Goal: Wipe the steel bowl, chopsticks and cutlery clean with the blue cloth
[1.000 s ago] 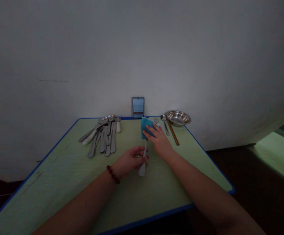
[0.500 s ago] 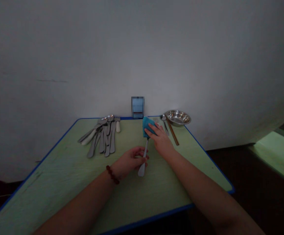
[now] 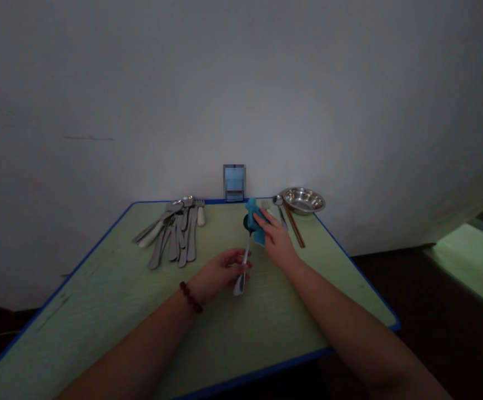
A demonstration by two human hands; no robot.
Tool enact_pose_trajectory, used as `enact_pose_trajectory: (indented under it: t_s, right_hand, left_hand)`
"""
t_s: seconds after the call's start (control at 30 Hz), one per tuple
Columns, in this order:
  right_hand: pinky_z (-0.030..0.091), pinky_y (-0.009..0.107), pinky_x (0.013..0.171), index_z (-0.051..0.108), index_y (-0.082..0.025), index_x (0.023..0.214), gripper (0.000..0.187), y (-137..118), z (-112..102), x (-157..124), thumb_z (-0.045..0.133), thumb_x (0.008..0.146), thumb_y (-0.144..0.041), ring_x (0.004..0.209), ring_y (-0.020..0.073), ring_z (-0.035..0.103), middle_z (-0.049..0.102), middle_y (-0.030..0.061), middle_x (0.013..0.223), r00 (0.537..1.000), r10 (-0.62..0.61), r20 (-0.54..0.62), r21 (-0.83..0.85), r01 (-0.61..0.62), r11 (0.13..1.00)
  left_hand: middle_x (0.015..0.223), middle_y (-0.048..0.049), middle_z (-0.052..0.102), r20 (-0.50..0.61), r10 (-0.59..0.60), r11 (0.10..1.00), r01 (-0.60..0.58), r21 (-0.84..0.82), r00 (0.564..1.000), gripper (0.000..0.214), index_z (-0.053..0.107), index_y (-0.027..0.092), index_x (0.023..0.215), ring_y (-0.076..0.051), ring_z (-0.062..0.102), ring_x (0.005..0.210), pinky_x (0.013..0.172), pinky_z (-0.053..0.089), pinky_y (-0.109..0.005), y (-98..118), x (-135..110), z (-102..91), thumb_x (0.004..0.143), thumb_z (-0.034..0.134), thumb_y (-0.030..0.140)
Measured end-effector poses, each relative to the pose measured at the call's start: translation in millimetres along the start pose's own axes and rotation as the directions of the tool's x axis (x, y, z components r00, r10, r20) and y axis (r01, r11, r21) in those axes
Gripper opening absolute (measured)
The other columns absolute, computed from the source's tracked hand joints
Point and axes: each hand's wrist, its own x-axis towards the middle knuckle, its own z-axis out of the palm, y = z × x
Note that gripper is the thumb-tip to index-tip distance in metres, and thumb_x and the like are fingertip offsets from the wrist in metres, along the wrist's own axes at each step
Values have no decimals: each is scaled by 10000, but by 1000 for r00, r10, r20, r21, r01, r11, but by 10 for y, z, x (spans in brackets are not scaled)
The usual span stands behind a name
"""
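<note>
My left hand (image 3: 230, 265) is closed on the handle of a metal spoon (image 3: 247, 244), which points away from me above the table. The spoon's bowl looks dark, and a blue cloth (image 3: 259, 236) partly covers its right side. In my right hand (image 3: 278, 239) is that cloth, held bunched under the fingers against the bowl. Beyond my right fingers lies a fork (image 3: 266, 205), its handle partly hidden by the hand. A second spoon (image 3: 282, 212) rests just right of it.
To the left lies a pile of knives, spoons and forks (image 3: 179, 236). Wooden chopsticks (image 3: 295, 225) and a shallow steel bowl (image 3: 303, 201) are at the back right. A blurred screen (image 3: 235, 183) leans against the wall. The green table (image 3: 112, 300) has blue edges.
The blue cloth has shifted right and crumpled, uncovering part of the spoon's bowl. The spoon has turned slightly, its handle end a little higher in view.
</note>
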Motion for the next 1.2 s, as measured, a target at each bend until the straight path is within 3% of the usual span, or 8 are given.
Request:
enact_pose_trajectory:
  t_s: [0.17, 0.27, 0.4, 0.6, 0.77, 1.03, 1.2]
  right_hand:
    - [299, 339, 983, 438, -210, 1193, 542, 32, 30, 0, 297, 702, -27, 1191, 121, 350, 409, 37, 1283, 998, 43, -56, 139, -35, 990]
    - [282, 337, 993, 453, -187, 1181, 514, 40, 34, 0, 302, 713, -38, 1185, 124, 358, 410, 48, 1282, 994, 63, -85, 218, -43, 975]
    - [255, 351, 1008, 446, -199, 1187, 508, 43, 42, 4, 320, 719, -50, 1183, 133, 363, 420, 37, 1275, 991, 84, -105, 319, -46, 947]
    - [237, 374, 1021, 448, -249, 1184, 513, 46, 62, 1, 343, 720, -57, 1187, 145, 359, 435, -2, 1262, 982, 146, -115, 433, -83, 898]
    - [240, 380, 1021, 437, -248, 1192, 482, 53, 72, -8, 355, 744, -91, 1181, 147, 368, 434, -1, 1262, 979, 172, -105, 454, -106, 885]
    - [262, 376, 1011, 404, -241, 1216, 496, 47, 73, -12, 351, 745, -94, 1172, 146, 380, 448, 7, 1251, 979, 171, -112, 432, -107, 895]
    - [278, 385, 1001, 393, -242, 1223, 516, 64, 77, -13, 341, 737, -76, 1166, 151, 388, 445, 20, 1253, 983, 130, -127, 380, -72, 922]
  left_hand:
    - [812, -6, 567, -14, -5, 1000, 5, -4, 1000, 402, 536, 198, 992, -90, 515, 603, 528, 368, -222, -13, 14, -16, 608, 628, 271]
    - [690, 16, 550, 8, 35, 999, -35, 35, 999, 382, 539, 184, 995, -78, 479, 528, 482, 343, -210, -25, 22, -25, 636, 599, 300]
    - [521, 47, 489, 27, 62, 988, -65, 140, 998, 276, 546, 153, 912, -67, 412, 429, 428, 293, -197, -49, 38, -41, 699, 510, 325]
    - [510, 53, 458, -32, 76, 983, -69, 170, 997, 174, 526, 147, 818, -61, 390, 432, 423, 266, -187, -68, 52, -61, 711, 454, 264]
    - [516, 53, 427, -58, 95, 980, -83, 181, 994, 183, 536, 159, 799, -65, 374, 431, 407, 258, -190, -78, 69, -71, 708, 457, 296]
    - [491, 71, 391, -35, 115, 950, -99, 295, 993, 352, 564, 162, 974, -61, 333, 421, 397, 235, -183, -30, 57, -91, 690, 514, 365]
    - [657, 11, 551, -69, 104, 964, -83, 254, 992, 374, 557, 160, 1033, -51, 343, 440, 402, 235, -187, -37, 64, -90, 699, 498, 318]
